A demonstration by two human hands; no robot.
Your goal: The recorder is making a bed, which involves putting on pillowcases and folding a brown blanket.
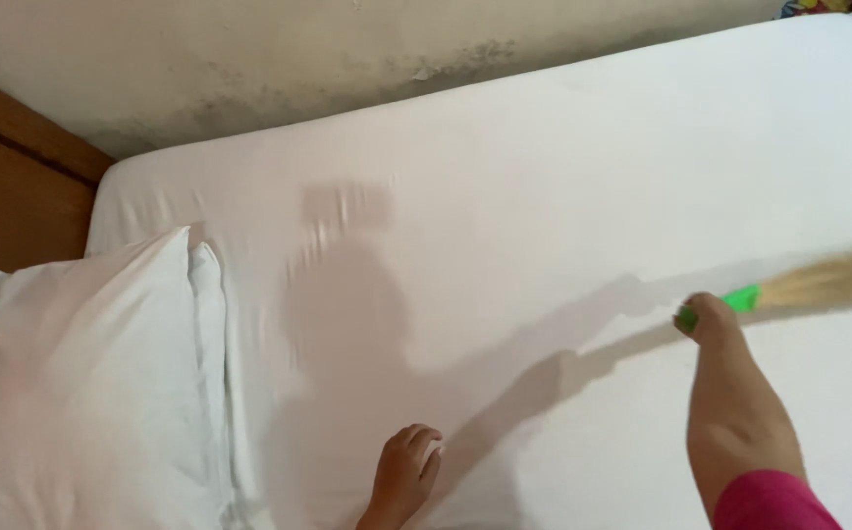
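Observation:
My right hand [709, 320] is shut on the green handle [740, 298] of a straw broom [838, 279], whose blurred bristles stretch to the right just above the white bedsheet [544, 196]. A pink sleeve [770, 503] covers that forearm. Near the bottom edge, my left hand [404, 473] rests on the sheet with its fingers loosely curled and holds nothing. Shadows of my head and arm fall across the middle of the bed.
Two white pillows [82, 393] are stacked at the left end of the bed. A brown wooden headboard [14, 177] stands behind them. A stained, pale wall [249, 59] runs along the far side of the mattress.

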